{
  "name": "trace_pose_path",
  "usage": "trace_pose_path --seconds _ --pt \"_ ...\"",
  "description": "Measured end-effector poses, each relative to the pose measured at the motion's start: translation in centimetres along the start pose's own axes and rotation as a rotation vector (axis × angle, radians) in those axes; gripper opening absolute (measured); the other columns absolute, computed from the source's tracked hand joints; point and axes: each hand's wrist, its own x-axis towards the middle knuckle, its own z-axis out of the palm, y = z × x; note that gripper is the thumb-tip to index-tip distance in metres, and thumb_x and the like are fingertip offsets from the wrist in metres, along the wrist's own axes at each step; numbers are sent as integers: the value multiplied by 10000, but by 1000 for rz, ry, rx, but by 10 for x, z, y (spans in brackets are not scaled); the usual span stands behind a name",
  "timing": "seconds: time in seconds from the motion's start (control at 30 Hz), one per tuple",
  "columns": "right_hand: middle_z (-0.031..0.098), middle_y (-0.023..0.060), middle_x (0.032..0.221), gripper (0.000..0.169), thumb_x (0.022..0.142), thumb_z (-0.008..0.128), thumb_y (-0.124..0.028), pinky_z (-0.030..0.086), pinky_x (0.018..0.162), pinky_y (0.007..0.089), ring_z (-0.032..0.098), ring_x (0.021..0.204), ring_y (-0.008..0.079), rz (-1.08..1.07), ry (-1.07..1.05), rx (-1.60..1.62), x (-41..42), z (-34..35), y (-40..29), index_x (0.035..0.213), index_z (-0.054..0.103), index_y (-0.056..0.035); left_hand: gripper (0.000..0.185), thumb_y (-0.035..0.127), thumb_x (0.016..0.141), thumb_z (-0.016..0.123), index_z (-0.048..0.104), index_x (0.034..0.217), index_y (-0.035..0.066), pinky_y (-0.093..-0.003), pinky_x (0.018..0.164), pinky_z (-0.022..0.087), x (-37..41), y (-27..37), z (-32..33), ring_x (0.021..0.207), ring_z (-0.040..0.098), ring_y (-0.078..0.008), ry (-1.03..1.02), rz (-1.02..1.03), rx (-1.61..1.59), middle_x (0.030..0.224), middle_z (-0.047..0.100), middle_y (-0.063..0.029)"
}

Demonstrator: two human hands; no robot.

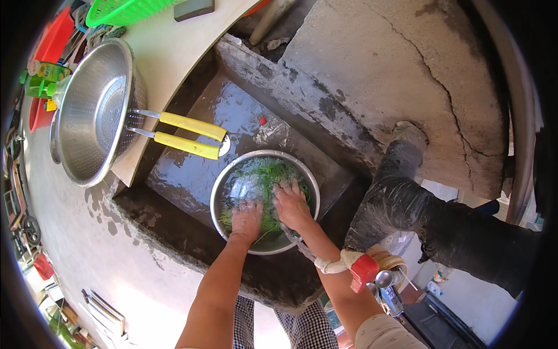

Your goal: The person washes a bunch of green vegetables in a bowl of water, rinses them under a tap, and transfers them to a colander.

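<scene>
A round metal basin (314,183) of water stands in a dark concrete sink (183,174). Thin leafy greens (268,171) float and sink in the water. Both of my hands are inside the basin. My left hand (246,220) dips among pale green stems, its fingertips blurred under the water, so its grip is unclear. To its right, my right hand (291,203) lies on the greens with fingers spread. A stream of water (301,245) falls from the spout of a red-handled tap (364,271), passing beside my right wrist into the basin.
At the sink's left edge rests a metal colander (98,109) with yellow handles (192,124) reaching over the sink. A green plastic basket (126,11) and a dark block (194,8) sit beyond. A black-wrapped pipe (392,196) stands right, below a cracked concrete slab (405,78).
</scene>
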Motion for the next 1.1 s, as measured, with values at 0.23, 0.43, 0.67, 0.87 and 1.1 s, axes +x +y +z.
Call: trace_pose_path --seconds 0.23,0.43,0.67,0.87,1.1 --pt "487 164 1133 328 835 454 -61 378 879 346 476 1037 247 140 398 1300 -110 -53 -17 1155 430 2 552 271 638 653 506 1138 88 -362 788 452 -7 8 -66 998 540 -256 -507 14 -50 1064 559 -158" --pt "534 100 947 409 843 495 -160 405 786 292 521 824 148 -12 773 918 -181 -143 -91 1191 372 15 602 404 582 691 580 1010 -5 -354 820 408 -46 -1 -81 983 524 -290 -657 126 -437 1088 540 -182" --pt "510 80 837 540 720 614 -228 393 710 365 494 750 249 -198 429 -57 -188 -201 -95 1198 426 -60 550 327 625 682 552 1037 -14 -316 781 405 -133 -4 -162 885 541 -226 -660 222 -718 972 590 -145" --pt "518 54 770 514 641 642 -362 416 648 326 518 725 233 -321 327 -179 -173 -228 -87 1067 500 -111 536 273 632 689 534 1072 9 -306 779 409 -199 -28 -171 867 534 -185 -686 137 -999 964 582 -97" --pt "514 24 653 462 657 566 -506 389 632 321 533 631 204 -288 395 -276 -163 -223 -89 871 484 -105 552 212 615 694 512 1096 10 -301 791 411 -250 -28 -178 878 527 -178 -592 106 -1175 981 573 -94"
